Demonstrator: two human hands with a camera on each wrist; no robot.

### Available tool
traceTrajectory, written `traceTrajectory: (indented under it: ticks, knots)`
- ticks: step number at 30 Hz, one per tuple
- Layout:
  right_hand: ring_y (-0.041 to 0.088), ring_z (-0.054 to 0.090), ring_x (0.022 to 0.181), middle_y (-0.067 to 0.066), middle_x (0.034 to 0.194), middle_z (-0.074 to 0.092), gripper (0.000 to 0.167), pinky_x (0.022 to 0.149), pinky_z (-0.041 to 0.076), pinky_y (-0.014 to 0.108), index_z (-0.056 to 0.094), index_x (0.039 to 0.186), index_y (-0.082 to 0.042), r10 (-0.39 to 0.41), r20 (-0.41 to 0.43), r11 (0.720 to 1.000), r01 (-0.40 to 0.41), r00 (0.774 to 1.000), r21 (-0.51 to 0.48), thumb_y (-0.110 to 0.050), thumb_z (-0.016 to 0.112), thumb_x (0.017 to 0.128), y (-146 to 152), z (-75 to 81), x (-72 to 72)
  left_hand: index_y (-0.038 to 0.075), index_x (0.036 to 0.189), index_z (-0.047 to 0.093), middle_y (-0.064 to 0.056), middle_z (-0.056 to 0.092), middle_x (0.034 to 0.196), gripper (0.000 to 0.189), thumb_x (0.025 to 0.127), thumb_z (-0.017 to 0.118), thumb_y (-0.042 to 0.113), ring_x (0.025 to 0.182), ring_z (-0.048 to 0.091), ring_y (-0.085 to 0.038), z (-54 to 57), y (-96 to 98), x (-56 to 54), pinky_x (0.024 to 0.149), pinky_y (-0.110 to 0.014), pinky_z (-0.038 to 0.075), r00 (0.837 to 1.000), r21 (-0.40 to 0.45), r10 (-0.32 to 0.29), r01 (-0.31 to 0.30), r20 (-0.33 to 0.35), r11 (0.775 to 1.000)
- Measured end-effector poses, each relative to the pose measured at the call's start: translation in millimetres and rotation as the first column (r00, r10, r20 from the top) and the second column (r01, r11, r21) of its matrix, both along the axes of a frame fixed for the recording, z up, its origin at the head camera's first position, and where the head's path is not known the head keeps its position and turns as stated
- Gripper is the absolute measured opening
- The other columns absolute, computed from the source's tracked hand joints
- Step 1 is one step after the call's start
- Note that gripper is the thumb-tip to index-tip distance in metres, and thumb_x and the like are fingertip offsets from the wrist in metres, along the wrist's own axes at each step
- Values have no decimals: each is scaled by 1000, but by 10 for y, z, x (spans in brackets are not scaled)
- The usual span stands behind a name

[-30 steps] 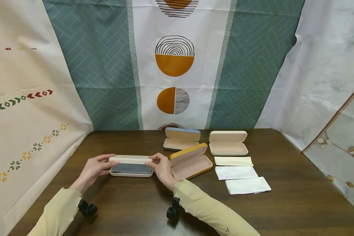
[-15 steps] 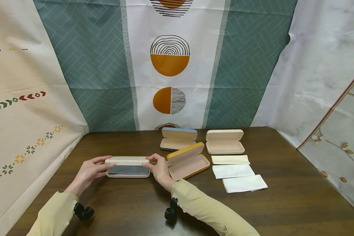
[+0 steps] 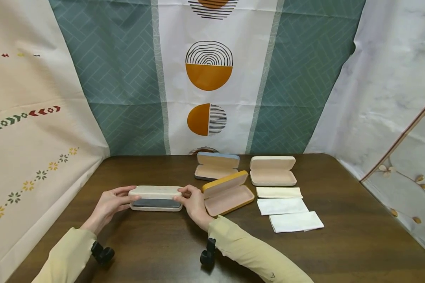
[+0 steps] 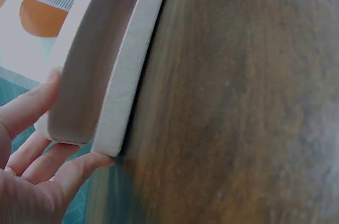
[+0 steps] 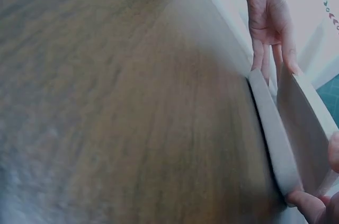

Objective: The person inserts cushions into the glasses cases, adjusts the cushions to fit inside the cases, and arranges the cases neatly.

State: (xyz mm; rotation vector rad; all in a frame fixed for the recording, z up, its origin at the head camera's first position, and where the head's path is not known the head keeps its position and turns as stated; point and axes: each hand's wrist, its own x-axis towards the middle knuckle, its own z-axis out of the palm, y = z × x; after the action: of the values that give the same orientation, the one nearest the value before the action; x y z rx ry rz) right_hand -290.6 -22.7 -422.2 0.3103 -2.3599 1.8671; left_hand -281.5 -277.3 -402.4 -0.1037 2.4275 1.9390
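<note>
A white glasses case [image 3: 156,192] lies on the left part of the table, its lid tilted partway down. Inside its base a dark grey cloth [image 3: 156,203] shows below the lid's edge. My left hand [image 3: 109,203] grips the case's left end; in the left wrist view the thumb [image 4: 39,99] lies on the lid's edge while other fingers reach round the end to the base. At the opposite end my right hand [image 3: 195,204] holds the case likewise, with the thumb on the lid's front edge and one fingertip at the base's corner in the right wrist view.
Right of my right hand sits an open yellow glasses case [image 3: 229,198]. Behind it stand an open blue case [image 3: 217,160] and an open cream case [image 3: 273,177]. Folded cloths, one cream [image 3: 279,192] and two white [image 3: 296,222], lie in front. Curtains hang behind the table.
The lid of the white case has come down a little, and less of the grey cloth shows. Both hands stay at its ends. The head view has shifted slightly.
</note>
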Motion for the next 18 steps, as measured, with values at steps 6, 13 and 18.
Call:
traceTrajectory:
  ticks: [6, 13, 18]
  knots:
    - [17, 56, 91, -1, 95, 59, 22, 75, 45, 26, 70, 90, -9, -53, -34, 989, 57, 998, 133, -11, 78, 69, 27, -32, -4, -7, 122, 52, -23, 50, 120, 67, 68, 81, 19, 97, 54, -12, 28, 65, 12, 69, -25, 49, 998, -138, 36, -42, -42, 989]
    - [16, 56, 87, -2, 90, 58, 23, 73, 45, 25, 70, 87, -8, -66, -32, 990, 70, 997, 123, -8, 79, 67, 6, -35, 12, -8, 121, 53, -24, 50, 120, 66, 67, 82, 16, 89, 55, -6, 18, 53, 7, 68, -25, 49, 998, -131, 45, -50, -35, 990]
    - [16, 55, 83, -4, 86, 56, 23, 71, 45, 25, 69, 86, -9, -75, -47, 985, 81, 996, 153, -8, 80, 66, -37, -25, 14, -8, 120, 53, -26, 50, 119, 67, 65, 82, 16, 80, 55, -4, 7, 9, -19, 65, -26, 49, 998, -136, 50, -54, -33, 989]
